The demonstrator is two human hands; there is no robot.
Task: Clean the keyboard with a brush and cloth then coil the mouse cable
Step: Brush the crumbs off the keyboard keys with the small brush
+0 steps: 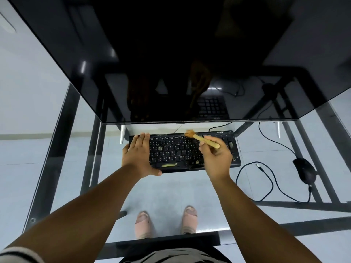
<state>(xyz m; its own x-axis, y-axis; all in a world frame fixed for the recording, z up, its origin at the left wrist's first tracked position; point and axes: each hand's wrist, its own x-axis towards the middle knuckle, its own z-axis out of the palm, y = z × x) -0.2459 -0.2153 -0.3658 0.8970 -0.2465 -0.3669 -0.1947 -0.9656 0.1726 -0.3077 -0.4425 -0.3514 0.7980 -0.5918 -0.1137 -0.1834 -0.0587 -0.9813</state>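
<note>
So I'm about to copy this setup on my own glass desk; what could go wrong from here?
1. Crumbs flicked by the wooden brush may scatter off the black keyboard onto the glass tabletop.
2. The black mouse's loose cable lies near the right hand; a sweep could snag it.

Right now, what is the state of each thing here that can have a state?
Keyboard: flat on the glass desk, dirt on keys and space bar.
Brush: held, bristles on the top key row.
Left hand: fingers straight, pressing the keyboard's left end.
Right hand: grips the brush handle.
Mouse: on the desk, untouched.
Cable: loose, not coiled, plug free.
Monitor: dark.
</note>
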